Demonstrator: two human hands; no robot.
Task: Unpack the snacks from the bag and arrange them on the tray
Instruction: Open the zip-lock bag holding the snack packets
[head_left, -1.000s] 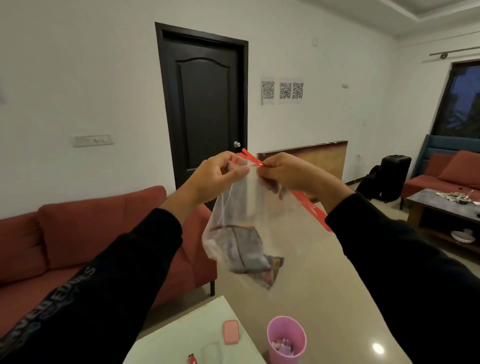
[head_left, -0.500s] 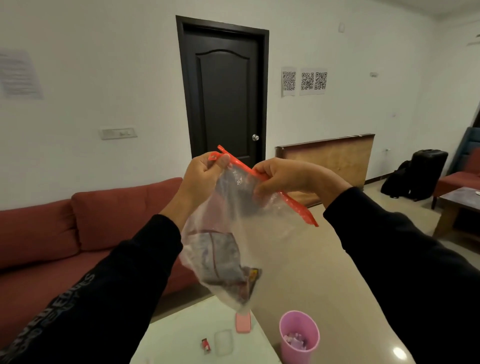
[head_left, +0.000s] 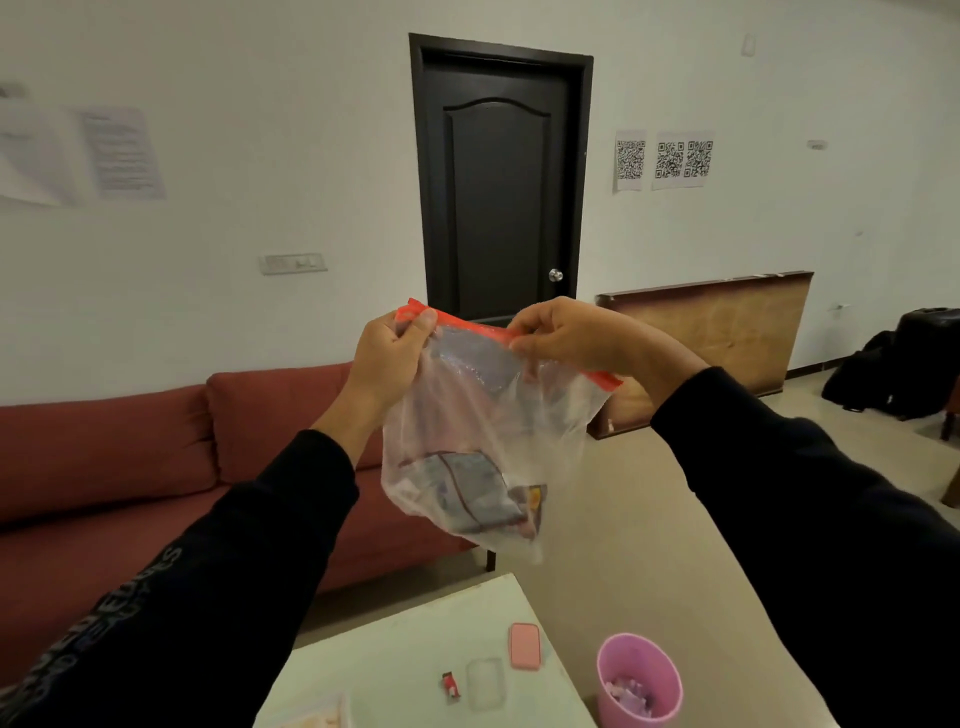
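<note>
**Ana:** Head view, starting from the left: red sofa (head_left: 130, 447) along the wall, then the left hand (head_left: 387, 358) raised in front of the dark door (head_left: 498, 176). What is it doing?

**Ben:** Its thumb and fingers are pressed together on the left corner of the red zip strip (head_left: 467, 326) of the clear bag (head_left: 483, 415). The bag hangs in the air between both hands, well above the white table (head_left: 415, 649).

**Ana:** And the snacks?

**Ben:** Down in the bag's bottom: a greyish packet (head_left: 465, 491), with something smaller and darker beside it. I cannot read either. No snack is out yet, so I judge this to be the opening step.

**Ana:** Moving right?

**Ben:** The right hand (head_left: 566, 332) is pinching the strip further along, with the far end of the strip sticking out past the wrist. Whether the seal between the hands has parted, I cannot tell.

**Ana:** How to do it well?

**Ben:** I'd take one lip of the bag in each hand, close together, and peel front from back rather than stretching along the strip. Keep the mouth up so the packets stay at the bottom, and lower the bag over the table before reaching in.

**Ana:** Anything below?

**Ben:** A pink case (head_left: 524, 646) and a clear one on the table, and a pink cup (head_left: 638, 675) just off its right edge. At the bottom edge sits what may be the tray; it is too cropped to say.
</note>
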